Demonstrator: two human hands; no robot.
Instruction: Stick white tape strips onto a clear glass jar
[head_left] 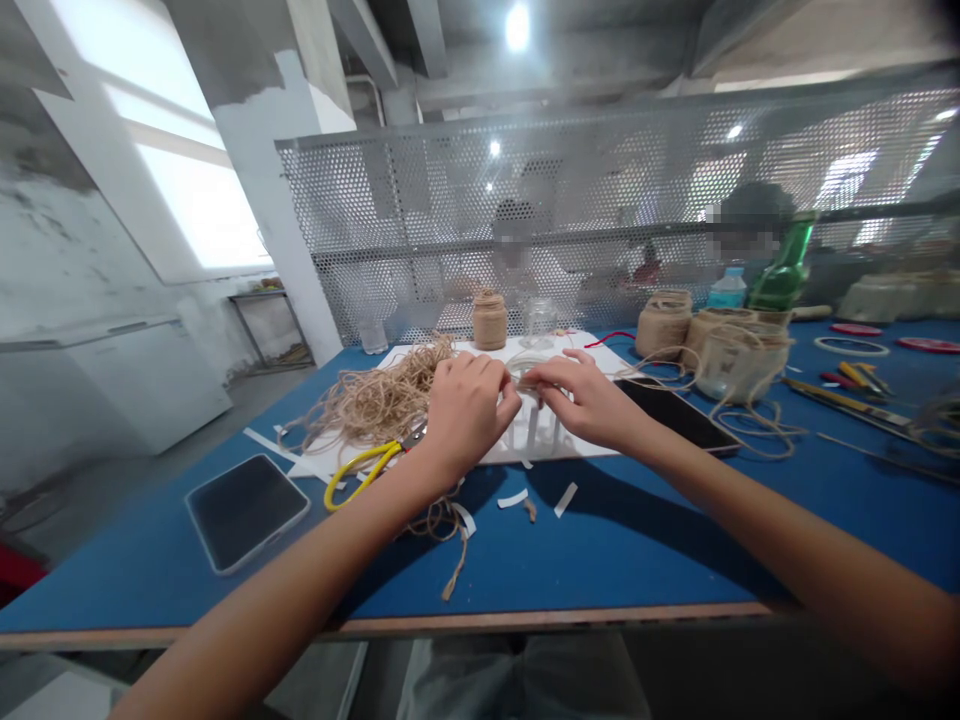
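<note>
Between my hands stands a clear glass jar [534, 438] with pale strips running down its side. My left hand [471, 408] is at the jar's left, near its top, thumb and fingers pinched; whatever they hold is hidden. On the other side my right hand [589, 398] has its thumb and fingertips together at the jar's rim, and what lies in them is too small to name. A heap of jute twine [386, 395] lies beyond my left hand. Yellow-handled scissors [365, 470] lie beside my left forearm, blades partly covered by it.
Small white strips [566, 499] lie before the jar. A phone [246, 508] is at the left, a dark tablet-like panel [671, 412] at the right. Twine-wrapped jars [663, 325] and a green bottle [784, 265] stand back right. A perforated metal screen [435, 215] rises behind the table.
</note>
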